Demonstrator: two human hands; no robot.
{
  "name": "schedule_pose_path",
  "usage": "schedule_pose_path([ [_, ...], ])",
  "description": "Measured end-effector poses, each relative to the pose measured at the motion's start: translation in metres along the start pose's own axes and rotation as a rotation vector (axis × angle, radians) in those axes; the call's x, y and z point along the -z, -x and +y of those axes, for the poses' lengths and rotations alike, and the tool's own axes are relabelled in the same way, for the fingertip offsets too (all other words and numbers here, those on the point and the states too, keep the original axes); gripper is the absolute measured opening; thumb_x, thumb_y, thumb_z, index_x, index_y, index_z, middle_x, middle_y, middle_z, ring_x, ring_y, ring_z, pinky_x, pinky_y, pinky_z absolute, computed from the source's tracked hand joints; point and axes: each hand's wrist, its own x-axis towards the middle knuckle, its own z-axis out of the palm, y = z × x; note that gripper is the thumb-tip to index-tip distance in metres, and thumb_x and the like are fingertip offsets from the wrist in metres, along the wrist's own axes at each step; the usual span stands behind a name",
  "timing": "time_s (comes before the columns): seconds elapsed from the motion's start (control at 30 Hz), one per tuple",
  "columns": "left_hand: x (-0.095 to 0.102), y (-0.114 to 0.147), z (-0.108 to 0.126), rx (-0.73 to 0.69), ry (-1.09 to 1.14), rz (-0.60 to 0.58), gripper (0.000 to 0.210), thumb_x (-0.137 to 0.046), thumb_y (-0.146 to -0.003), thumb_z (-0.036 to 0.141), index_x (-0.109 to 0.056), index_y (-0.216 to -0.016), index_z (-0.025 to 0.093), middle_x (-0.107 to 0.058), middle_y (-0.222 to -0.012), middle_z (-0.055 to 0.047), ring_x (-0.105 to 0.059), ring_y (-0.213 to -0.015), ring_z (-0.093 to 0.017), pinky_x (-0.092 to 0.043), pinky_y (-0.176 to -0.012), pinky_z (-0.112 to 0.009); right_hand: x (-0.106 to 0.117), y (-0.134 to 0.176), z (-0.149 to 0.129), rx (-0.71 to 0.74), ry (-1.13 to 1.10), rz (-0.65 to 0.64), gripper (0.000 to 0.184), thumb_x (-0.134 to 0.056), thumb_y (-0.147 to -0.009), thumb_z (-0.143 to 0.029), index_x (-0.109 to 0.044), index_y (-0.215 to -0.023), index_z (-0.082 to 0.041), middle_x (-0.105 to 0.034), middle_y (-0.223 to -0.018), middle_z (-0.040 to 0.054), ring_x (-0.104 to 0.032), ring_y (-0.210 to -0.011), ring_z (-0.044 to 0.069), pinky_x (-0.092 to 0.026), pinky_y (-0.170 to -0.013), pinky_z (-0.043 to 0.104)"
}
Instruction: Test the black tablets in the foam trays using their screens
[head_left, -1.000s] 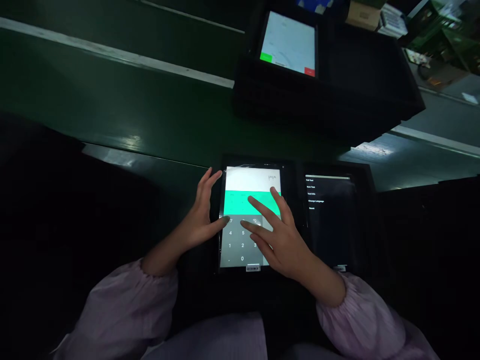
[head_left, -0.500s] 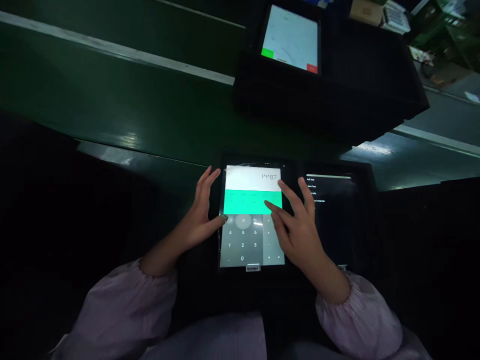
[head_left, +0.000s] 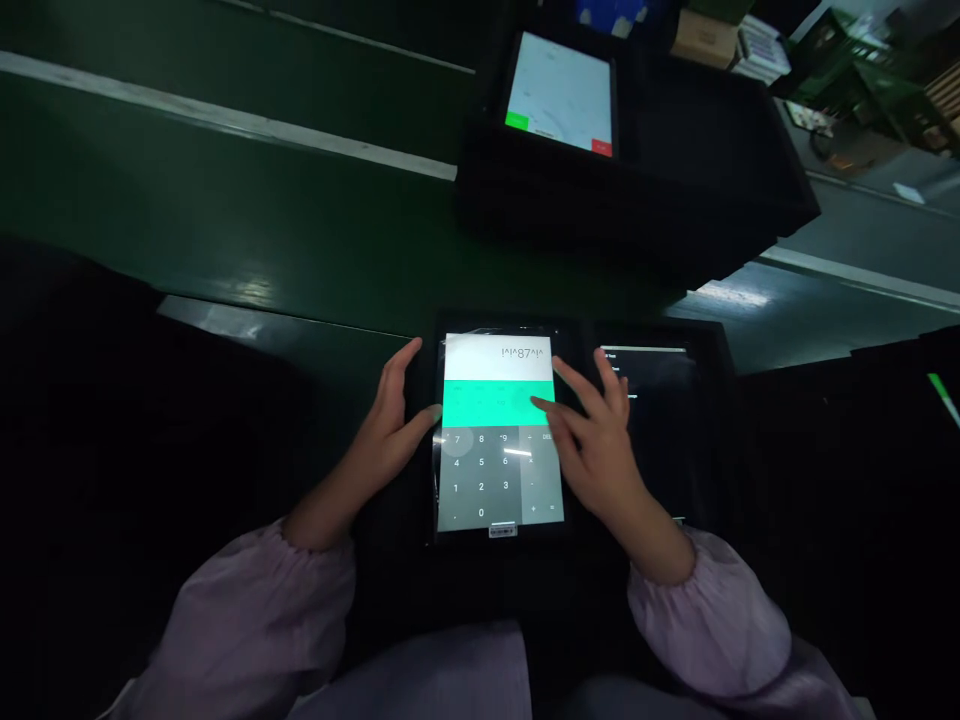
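A tablet (head_left: 481, 485) lies in front of me with a calculator on its lit screen: white display on top, a green band, then grey number keys. My left hand (head_left: 390, 430) is at its left edge, fingers stretched out, thumb tip by the edge of the green band. From the right, my right hand (head_left: 596, 430) reaches over the screen. Its index fingertip is at the green band and the other fingers are spread. Neither hand grips anything. A second tablet (head_left: 660, 430) with a dark menu screen lies to the right, partly behind my right hand.
Farther off, a stack of black trays (head_left: 637, 210) carries another lit tablet (head_left: 561, 95) with green and red corner buttons. Behind it are a cardboard box (head_left: 703, 40) and white packs (head_left: 761, 50). A white line (head_left: 225, 115) crosses the green surface.
More symbols stand in the calculator's display. My left thumb has moved off the 7 key to the tablet's edge. The right index finger stays at the green band. The view has shifted slightly.
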Motion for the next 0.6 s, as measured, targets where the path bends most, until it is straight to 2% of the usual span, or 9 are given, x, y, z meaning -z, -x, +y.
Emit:
schedule_pose_path([
  [0.13,-0.002,-0.001,0.001,0.05,0.03,0.098,0.068,-0.064,-0.095,0.046,-0.042,-0.158,0.03,-0.043,-0.168,-0.009,-0.032,-0.16,-0.035,-0.028,-0.131,-0.06,0.024,0.005,0.041,-0.12,0.038,0.158,0.036,-0.049,-0.107,-0.036,-0.084,-0.102,-0.03,-0.066,-0.146,0.0044,-0.035,-0.158,0.039,-0.04,-0.119,0.075],
  [0.2,-0.004,-0.002,0.003,0.066,0.053,0.12,0.066,-0.066,-0.094,0.048,-0.047,-0.155,0.031,-0.048,-0.165,-0.009,-0.036,-0.157,-0.035,-0.03,-0.13,-0.059,0.034,0.01,0.063,-0.165,0.064,0.185,0.036,-0.051,-0.106,-0.041,-0.084,-0.101,-0.029,-0.065,-0.147,0.0056,-0.032,-0.158,0.039,-0.04,-0.12,0.074],
  [0.3,-0.009,-0.009,0.006,0.075,0.091,0.188,0.061,-0.067,-0.093,0.047,-0.053,-0.15,0.031,-0.055,-0.158,-0.008,-0.045,-0.152,-0.033,-0.034,-0.129,-0.056,0.037,0.017,0.083,-0.171,0.085,0.188,0.037,-0.05,-0.106,-0.045,-0.084,-0.106,-0.029,-0.062,-0.15,0.0064,-0.028,-0.16,0.039,-0.038,-0.121,0.073],
  [0.4,-0.017,-0.02,0.006,0.093,0.148,0.252,0.06,-0.067,-0.092,0.044,-0.053,-0.149,0.028,-0.057,-0.155,-0.01,-0.051,-0.147,-0.032,-0.037,-0.127,-0.054,0.034,0.018,0.088,-0.149,0.101,0.199,0.04,-0.048,-0.107,-0.047,-0.083,-0.108,-0.028,-0.062,-0.15,0.0078,-0.028,-0.159,0.039,-0.038,-0.121,0.073],
  [0.6,-0.022,-0.044,-0.013,0.066,0.129,0.231,0.07,-0.07,-0.088,0.034,-0.048,-0.154,0.027,-0.052,-0.16,-0.012,-0.05,-0.148,-0.03,-0.038,-0.127,-0.051,0.043,0.016,0.086,-0.128,0.081,0.299,0.037,-0.05,-0.107,-0.044,-0.084,-0.107,-0.029,-0.069,-0.141,0.0074,-0.042,-0.152,0.039,-0.041,-0.118,0.071],
])
